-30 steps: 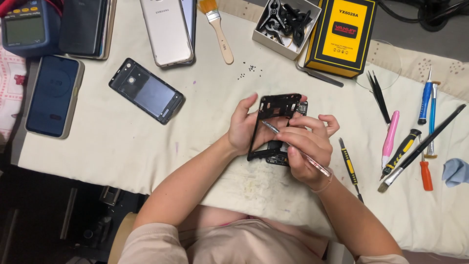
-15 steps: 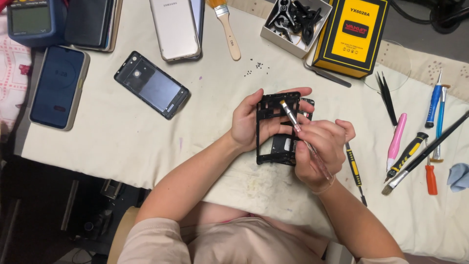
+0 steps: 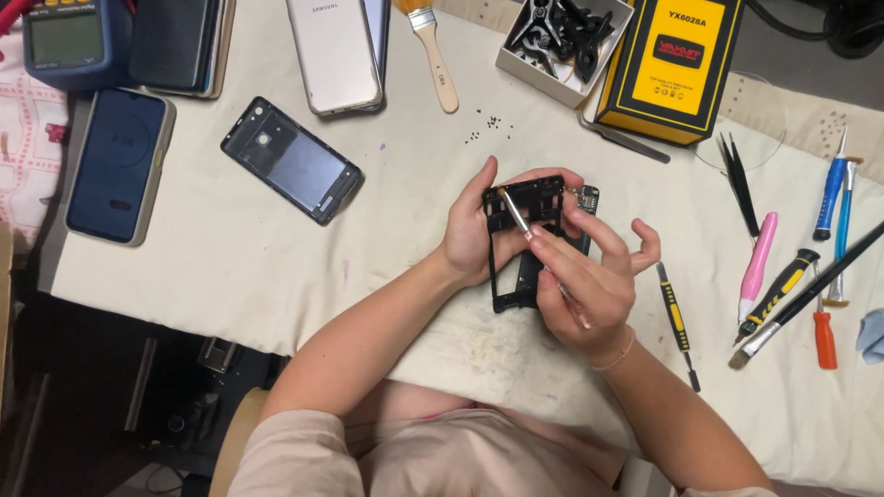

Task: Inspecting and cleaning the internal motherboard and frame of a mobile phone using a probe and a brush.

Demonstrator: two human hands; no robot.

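My left hand (image 3: pixel 474 230) grips a black phone frame (image 3: pixel 529 198) by its left edge, holding it just above the cream table cloth (image 3: pixel 387 221). My right hand (image 3: pixel 589 285) pinches a thin metal tool (image 3: pixel 516 213) like a pen. The tool's tip rests at the frame's upper left corner. Part of the frame is hidden under my right fingers.
A black back cover (image 3: pixel 290 172), a dark phone (image 3: pixel 120 166), a white phone (image 3: pixel 333 53), a brush (image 3: pixel 433 51), a yellow box (image 3: pixel 669 64), a box of black parts (image 3: pixel 562 37), tiny screws (image 3: pixel 483 129), a meter (image 3: pixel 64 41). Screwdrivers, tweezers (image 3: pixel 739 184) and pry tools lie at right.
The tool's tip has shifted from the frame's middle to its top right and now to its upper left corner. My left hand keeps its grip on the frame.
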